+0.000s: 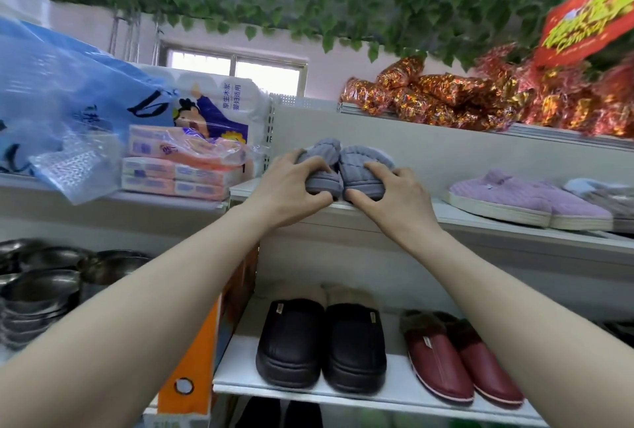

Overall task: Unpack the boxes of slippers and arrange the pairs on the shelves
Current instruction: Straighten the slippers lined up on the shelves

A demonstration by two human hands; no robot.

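Observation:
A pair of grey ribbed slippers (346, 166) sits side by side at the left end of the upper white shelf (480, 218). My left hand (291, 187) grips the heel of the left slipper, fingers curled over its top. The right slipper's heel is held the same way by my right hand (387, 194). Further right on this shelf lies a lilac pair (525, 197). On the lower shelf (240, 369) stand a black pair (322, 342) and a dark red pair (456, 359).
A grey slipper (610, 197) shows at the right edge. Tissue packs (178, 173) and blue plastic bags (58, 101) fill the left shelf, with steel bowls (41, 293) below. Red-gold foil packs (480, 98) line the top shelf. An orange carton (195, 366) stands at lower left.

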